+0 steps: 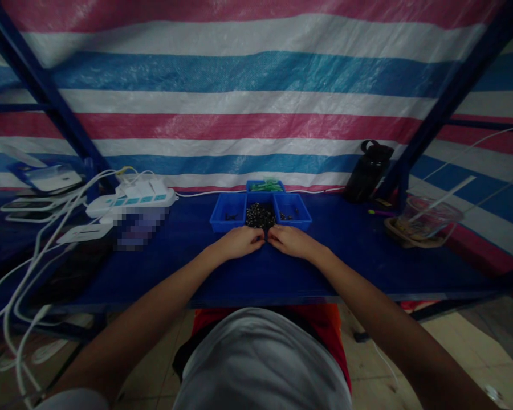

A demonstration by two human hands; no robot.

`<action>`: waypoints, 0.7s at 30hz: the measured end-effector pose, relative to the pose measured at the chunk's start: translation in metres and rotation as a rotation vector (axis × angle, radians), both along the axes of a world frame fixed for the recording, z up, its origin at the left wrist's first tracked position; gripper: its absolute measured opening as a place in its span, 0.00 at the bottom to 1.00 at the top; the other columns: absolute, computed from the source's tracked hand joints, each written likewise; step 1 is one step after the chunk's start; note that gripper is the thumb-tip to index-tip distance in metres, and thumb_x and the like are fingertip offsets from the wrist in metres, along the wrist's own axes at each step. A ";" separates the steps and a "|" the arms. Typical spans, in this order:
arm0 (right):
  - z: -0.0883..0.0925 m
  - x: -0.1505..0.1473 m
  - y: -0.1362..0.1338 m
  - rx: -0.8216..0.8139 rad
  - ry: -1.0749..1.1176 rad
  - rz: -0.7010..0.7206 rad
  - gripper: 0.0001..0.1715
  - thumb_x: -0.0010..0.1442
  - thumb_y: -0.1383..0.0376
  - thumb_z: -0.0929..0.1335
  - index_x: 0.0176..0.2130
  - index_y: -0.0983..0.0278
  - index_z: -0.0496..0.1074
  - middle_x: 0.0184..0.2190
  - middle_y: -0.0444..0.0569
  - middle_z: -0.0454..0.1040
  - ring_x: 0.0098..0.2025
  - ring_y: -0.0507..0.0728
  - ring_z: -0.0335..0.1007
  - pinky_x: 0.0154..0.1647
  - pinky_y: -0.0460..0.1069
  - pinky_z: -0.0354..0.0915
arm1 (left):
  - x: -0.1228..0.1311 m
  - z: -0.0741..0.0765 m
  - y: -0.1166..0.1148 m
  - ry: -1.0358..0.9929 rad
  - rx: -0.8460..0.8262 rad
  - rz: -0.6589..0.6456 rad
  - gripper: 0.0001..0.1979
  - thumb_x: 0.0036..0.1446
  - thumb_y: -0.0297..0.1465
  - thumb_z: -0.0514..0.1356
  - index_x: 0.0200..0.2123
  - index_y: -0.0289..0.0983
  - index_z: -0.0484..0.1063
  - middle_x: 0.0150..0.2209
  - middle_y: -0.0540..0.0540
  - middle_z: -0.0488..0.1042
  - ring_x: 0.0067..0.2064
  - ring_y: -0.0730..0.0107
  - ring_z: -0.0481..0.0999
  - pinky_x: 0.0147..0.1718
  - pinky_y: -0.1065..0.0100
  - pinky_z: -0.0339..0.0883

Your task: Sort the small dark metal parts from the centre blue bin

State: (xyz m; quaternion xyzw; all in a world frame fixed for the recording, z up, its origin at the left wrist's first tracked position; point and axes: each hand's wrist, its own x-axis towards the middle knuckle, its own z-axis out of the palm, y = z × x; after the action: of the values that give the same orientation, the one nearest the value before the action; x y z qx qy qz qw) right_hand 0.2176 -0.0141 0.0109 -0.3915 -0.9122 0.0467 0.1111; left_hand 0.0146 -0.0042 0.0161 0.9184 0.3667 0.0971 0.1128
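Both hands meet at the front of a blue middle bin heaped with small dark parts (260,215). My left hand (243,241) has its fingers curled and pressed together; whatever it pinches is too small to name. Close beside it, my right hand (287,240) is closed in the same way, its fingertips nearly touching the left ones. A blue left bin (228,204) holds a few small dark pieces, and a blue right bin (298,205) holds several small pieces. Behind them, a small blue bin contains green items (265,186).
White power strips (132,196) and white cables (38,250) lie at the left, near phones (29,204). At the right stand a black bottle (367,171) and a clear plastic container (430,217). Blue metal posts frame the blue table (265,279).
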 end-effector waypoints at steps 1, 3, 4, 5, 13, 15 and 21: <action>0.000 0.000 -0.001 0.004 -0.004 -0.006 0.08 0.63 0.65 0.62 0.37 0.67 0.68 0.35 0.51 0.71 0.36 0.54 0.67 0.37 0.46 0.58 | 0.000 0.000 0.000 -0.004 -0.001 0.002 0.09 0.59 0.35 0.53 0.36 0.38 0.70 0.27 0.50 0.73 0.28 0.72 0.70 0.26 0.73 0.54; 0.001 -0.001 -0.002 0.002 0.000 -0.012 0.08 0.64 0.65 0.61 0.38 0.66 0.67 0.35 0.52 0.71 0.36 0.54 0.67 0.37 0.46 0.58 | 0.000 0.001 0.000 -0.011 -0.003 0.013 0.09 0.59 0.34 0.53 0.35 0.37 0.70 0.27 0.49 0.73 0.28 0.72 0.71 0.26 0.73 0.55; 0.002 -0.001 -0.003 -0.002 0.006 -0.009 0.08 0.64 0.65 0.61 0.38 0.66 0.67 0.35 0.51 0.71 0.36 0.54 0.67 0.38 0.46 0.58 | 0.000 0.002 0.000 -0.015 -0.006 0.017 0.08 0.59 0.34 0.53 0.35 0.37 0.70 0.27 0.49 0.73 0.28 0.72 0.71 0.26 0.73 0.55; 0.002 -0.001 -0.003 -0.006 0.014 -0.005 0.07 0.64 0.65 0.61 0.38 0.66 0.67 0.35 0.51 0.71 0.37 0.54 0.67 0.38 0.46 0.58 | 0.000 0.002 0.000 -0.018 -0.009 0.020 0.08 0.59 0.34 0.53 0.35 0.37 0.69 0.27 0.49 0.73 0.27 0.72 0.71 0.26 0.73 0.56; 0.002 -0.001 -0.002 -0.010 0.058 0.043 0.08 0.64 0.65 0.62 0.36 0.66 0.67 0.34 0.50 0.71 0.36 0.54 0.67 0.38 0.46 0.58 | 0.000 0.000 0.001 -0.015 -0.009 -0.007 0.07 0.58 0.33 0.54 0.34 0.37 0.70 0.26 0.50 0.72 0.27 0.72 0.70 0.25 0.73 0.54; 0.002 -0.001 -0.002 -0.007 0.059 0.045 0.08 0.64 0.65 0.62 0.35 0.66 0.68 0.34 0.50 0.71 0.36 0.54 0.67 0.38 0.46 0.58 | 0.000 0.000 0.000 -0.006 -0.006 -0.003 0.07 0.58 0.33 0.54 0.34 0.37 0.70 0.26 0.50 0.72 0.27 0.72 0.70 0.25 0.73 0.54; 0.001 -0.001 0.000 -0.018 0.078 0.055 0.08 0.64 0.65 0.62 0.36 0.66 0.69 0.34 0.51 0.73 0.36 0.54 0.68 0.38 0.47 0.58 | 0.001 0.004 -0.003 0.030 -0.003 0.019 0.07 0.57 0.32 0.53 0.35 0.37 0.69 0.27 0.49 0.73 0.28 0.71 0.71 0.25 0.73 0.55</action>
State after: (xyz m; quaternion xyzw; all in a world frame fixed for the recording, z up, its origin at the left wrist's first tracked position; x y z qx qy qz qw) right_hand 0.2167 -0.0145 0.0121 -0.3653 -0.9171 0.0734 0.1416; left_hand 0.0152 -0.0074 0.0200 0.9160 0.3772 0.0840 0.1075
